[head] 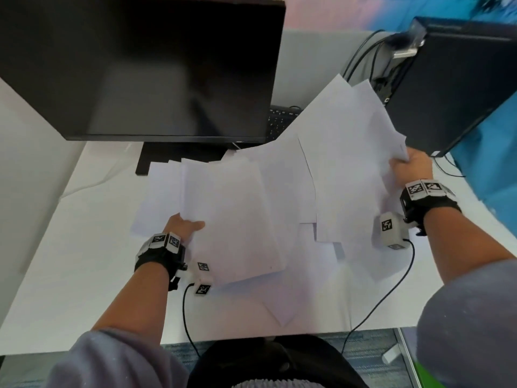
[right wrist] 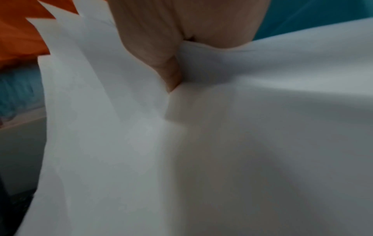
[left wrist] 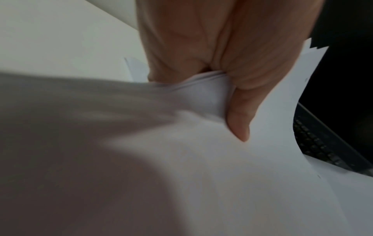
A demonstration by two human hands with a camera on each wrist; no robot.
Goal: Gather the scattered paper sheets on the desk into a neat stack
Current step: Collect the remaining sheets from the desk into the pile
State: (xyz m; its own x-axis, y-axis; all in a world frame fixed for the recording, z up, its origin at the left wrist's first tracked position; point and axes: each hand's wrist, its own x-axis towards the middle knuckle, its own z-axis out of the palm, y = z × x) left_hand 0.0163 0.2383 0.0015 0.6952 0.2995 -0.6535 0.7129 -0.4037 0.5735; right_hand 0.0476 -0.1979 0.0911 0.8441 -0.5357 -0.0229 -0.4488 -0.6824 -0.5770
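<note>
Several white paper sheets are held above the white desk (head: 84, 289) in two fanned bundles. My left hand (head: 184, 228) grips the left bundle (head: 232, 214) at its near left edge, thumb on top; the left wrist view shows the thumb (left wrist: 240, 118) pressing into the sheets (left wrist: 201, 175). My right hand (head: 411, 166) grips the right bundle (head: 349, 163) at its right edge, below the computer tower; its thumb (right wrist: 171, 75) pinches the fanned sheets (right wrist: 222, 151). The two bundles overlap in the middle. A few more sheets (head: 279, 309) lie flat on the desk beneath.
A dark monitor (head: 156, 68) stands at the back left on its base (head: 173, 161). A black keyboard (head: 279, 121) peeks out behind the papers. A black computer tower (head: 453, 88) with cables (head: 363, 57) stands at the back right. The desk's front edge is near my lap.
</note>
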